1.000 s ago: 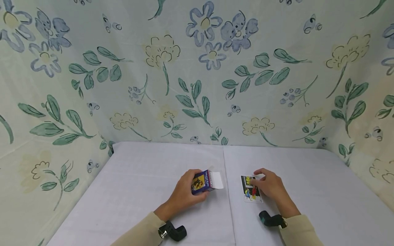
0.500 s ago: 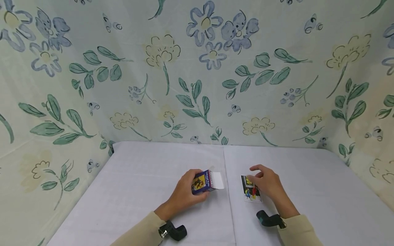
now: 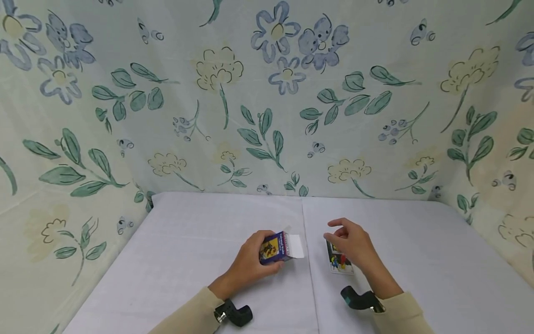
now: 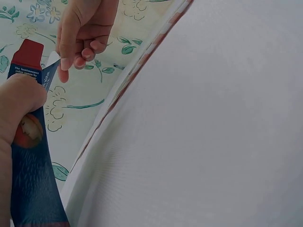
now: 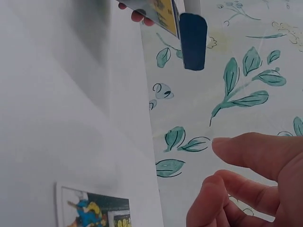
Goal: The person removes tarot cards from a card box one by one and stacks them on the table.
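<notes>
My left hand (image 3: 244,266) grips a blue card box (image 3: 273,248) lettered "Universal Waite", fingers along the far edge and thumb on the near one. Its lid end, with a white flap (image 3: 296,246), hangs open toward the right. In the left wrist view the box (image 4: 35,175) shows a red flap and a round picture. My right hand (image 3: 354,243) hovers over picture cards (image 3: 341,264) lying on the cloth, partly covering them. Thumb and forefinger stand apart with nothing between them, as the right wrist view also shows, with a card (image 5: 94,210) below at left.
A white cloth (image 3: 175,278) with a centre crease covers the table. Floral fabric (image 3: 267,116) hangs behind and along both sides. A black camera mount is strapped to each wrist, the left mount (image 3: 238,315) and the right mount (image 3: 356,299).
My right hand has lifted off the cards and shifted left toward the box, its thumb and forefinger parting slightly. The left hand and the box have stayed put.
</notes>
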{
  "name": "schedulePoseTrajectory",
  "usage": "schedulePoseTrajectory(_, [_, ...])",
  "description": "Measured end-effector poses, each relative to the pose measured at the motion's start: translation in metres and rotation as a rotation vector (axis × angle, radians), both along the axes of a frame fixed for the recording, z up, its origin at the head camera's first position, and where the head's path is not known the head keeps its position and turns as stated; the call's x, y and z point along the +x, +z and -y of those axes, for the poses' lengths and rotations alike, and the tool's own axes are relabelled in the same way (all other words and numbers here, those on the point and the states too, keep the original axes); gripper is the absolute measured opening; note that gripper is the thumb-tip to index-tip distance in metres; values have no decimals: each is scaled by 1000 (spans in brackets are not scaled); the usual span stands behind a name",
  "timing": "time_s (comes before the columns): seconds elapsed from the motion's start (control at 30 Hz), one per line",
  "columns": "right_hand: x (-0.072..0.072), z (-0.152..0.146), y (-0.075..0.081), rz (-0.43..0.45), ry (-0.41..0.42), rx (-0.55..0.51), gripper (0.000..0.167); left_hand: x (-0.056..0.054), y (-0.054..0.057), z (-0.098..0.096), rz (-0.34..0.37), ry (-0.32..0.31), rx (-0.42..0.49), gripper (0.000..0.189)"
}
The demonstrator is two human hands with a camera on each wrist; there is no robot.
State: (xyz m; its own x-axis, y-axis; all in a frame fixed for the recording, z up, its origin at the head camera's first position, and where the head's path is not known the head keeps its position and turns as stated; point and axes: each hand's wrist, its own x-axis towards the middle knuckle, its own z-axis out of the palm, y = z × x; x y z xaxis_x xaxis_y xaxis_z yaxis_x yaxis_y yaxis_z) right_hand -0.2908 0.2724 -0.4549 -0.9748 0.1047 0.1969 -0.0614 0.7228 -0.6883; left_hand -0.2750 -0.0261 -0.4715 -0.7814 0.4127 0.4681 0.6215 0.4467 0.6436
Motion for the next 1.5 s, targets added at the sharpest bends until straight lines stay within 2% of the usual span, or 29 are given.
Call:
schedulePoseTrajectory(0.13, [15,19,24,9,22,-78,39,0,1,1,0,-9,8,70])
schedulePoseTrajectory(0.33, [23,38,36,29,27,-96,33,-2,-1,1,-1,-18,13,71])
schedulePoseTrajectory(0.57, [36,59,57,78,71,-192,35,-3,-2,0,-4,-12,5,71])
schedulePoseTrajectory(0.97, [39,80,56,47,108,-215,30,-5,0,1,-17,-19,0,68])
schedulePoseTrajectory(1.3, [43,89,53,106,122,-163,38,-5,1,1,-17,-18,6,69])
schedulePoseTrajectory(1.5, [48,91,47,137,116,-162,42,-2,-2,-1,-12,-43,11,70])
